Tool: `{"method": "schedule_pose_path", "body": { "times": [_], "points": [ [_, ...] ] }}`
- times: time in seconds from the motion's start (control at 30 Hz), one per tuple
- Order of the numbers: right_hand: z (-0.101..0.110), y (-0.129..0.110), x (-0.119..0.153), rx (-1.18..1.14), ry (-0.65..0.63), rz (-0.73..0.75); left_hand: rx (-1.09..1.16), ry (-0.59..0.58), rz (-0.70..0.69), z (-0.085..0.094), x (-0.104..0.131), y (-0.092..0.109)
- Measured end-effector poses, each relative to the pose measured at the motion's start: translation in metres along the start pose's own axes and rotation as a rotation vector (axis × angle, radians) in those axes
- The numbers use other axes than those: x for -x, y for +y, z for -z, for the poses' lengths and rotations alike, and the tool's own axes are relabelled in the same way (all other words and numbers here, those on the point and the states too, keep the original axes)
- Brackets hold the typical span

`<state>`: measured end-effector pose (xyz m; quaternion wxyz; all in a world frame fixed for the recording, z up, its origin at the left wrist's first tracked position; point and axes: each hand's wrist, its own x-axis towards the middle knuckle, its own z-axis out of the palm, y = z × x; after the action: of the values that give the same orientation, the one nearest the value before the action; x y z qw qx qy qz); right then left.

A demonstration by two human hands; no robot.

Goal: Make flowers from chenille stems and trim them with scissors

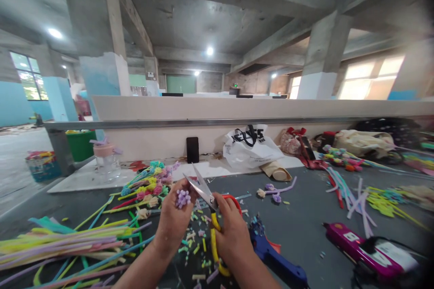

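My left hand is closed around a small lilac flower cluster, its knobbly head showing at the palm. In my right hand are scissors with one red and one yellow handle. Their blades are spread apart and point up and left, close to the fingertips of my left hand. Small cut bits in several colours lie on the dark table below both hands. A dark blue tool rests just right of my right hand.
Fuzzy stems spread over the left, with finished-looking flowers behind. A jar, a phone and a white bag stand at the back. A magenta device lies right, lilac flowers nearer the middle.
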<state>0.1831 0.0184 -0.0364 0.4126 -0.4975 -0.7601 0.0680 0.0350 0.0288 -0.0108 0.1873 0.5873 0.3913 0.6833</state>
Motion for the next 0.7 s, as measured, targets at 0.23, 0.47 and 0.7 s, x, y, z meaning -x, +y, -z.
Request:
{"method": "schedule_pose_path", "body": {
  "times": [0.23,0.47,0.7],
  "points": [
    [-0.005,0.009,0.0,0.007,0.034,0.064,0.016,0.021,0.014,-0.001,-0.001,0.006],
    [-0.01,0.014,0.001,-0.206,0.112,0.107,0.172,0.023,0.116,-0.003,0.002,0.014],
    [-0.028,0.02,-0.01,-0.757,0.211,-0.172,0.377,0.071,0.363,-0.008,0.0,0.017]
  ]
}}
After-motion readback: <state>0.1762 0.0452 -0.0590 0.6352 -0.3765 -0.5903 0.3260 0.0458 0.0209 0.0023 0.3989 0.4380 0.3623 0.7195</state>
